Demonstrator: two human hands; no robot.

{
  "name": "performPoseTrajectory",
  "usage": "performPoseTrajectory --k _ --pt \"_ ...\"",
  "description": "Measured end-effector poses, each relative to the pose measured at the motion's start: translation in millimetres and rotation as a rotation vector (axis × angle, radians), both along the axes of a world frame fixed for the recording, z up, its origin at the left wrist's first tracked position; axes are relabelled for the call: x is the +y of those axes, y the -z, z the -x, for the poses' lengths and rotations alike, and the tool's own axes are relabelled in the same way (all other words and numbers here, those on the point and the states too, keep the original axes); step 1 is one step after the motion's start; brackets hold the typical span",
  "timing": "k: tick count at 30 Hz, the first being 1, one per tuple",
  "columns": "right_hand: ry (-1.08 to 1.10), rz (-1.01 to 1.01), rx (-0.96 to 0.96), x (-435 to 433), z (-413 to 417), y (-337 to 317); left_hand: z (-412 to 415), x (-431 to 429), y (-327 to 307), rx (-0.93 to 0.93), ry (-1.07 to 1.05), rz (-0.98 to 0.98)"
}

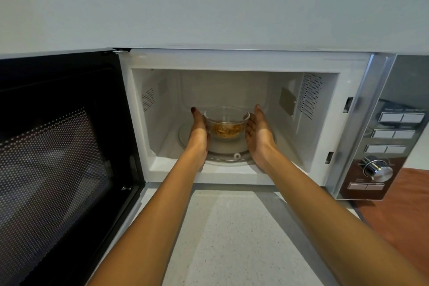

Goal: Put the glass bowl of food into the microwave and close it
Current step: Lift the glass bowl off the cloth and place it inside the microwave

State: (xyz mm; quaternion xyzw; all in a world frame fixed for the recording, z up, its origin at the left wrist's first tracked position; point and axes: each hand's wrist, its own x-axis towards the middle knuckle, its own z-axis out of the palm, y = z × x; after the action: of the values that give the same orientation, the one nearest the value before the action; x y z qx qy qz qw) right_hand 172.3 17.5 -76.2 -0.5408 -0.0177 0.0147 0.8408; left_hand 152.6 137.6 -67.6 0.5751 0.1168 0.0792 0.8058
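A clear glass bowl (226, 121) with golden-brown food in it is inside the open microwave (234, 60), over the round glass turntable (222, 158). Both my arms reach into the cavity. My left hand (199, 129) presses flat against the bowl's left side, fingers straight and pointing toward the back wall. My right hand (257, 132) cups the bowl's right side, palm facing left. The bowl is held between the two palms. Whether its base rests on the turntable I cannot tell. The microwave door (58, 158) is swung fully open to the left.
The control panel (383, 144) with buttons and a chrome dial (377, 167) is on the microwave's right. A pale speckled counter (232, 239) lies below my arms, and an orange-brown surface (404, 204) is at the right. A wall with decorations rises behind.
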Motion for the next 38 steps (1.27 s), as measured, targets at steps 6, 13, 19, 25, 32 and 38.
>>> performPoseTrajectory --k 6,13,19,25,32,38 --pt "0.003 0.034 0.023 1 -4 2 -1 0 2 -0.004 -0.005 -0.008" --pt "0.048 0.092 0.032 -1 -3 1 0 2 3 0.003 -0.047 -0.031" --pt "0.192 0.248 -0.030 -8 30 -12 25 -4 -3 -0.055 -0.134 -0.083" --pt "0.426 0.355 -0.372 -15 87 -27 71 -23 -15 -0.179 -0.309 -0.291" --pt "0.534 0.301 -0.666 -17 176 -51 160 -40 -37 -0.483 -0.453 -0.457" --pt "0.542 0.282 -0.953 -2 254 -74 245 -27 -62 -0.662 -0.595 -0.642"
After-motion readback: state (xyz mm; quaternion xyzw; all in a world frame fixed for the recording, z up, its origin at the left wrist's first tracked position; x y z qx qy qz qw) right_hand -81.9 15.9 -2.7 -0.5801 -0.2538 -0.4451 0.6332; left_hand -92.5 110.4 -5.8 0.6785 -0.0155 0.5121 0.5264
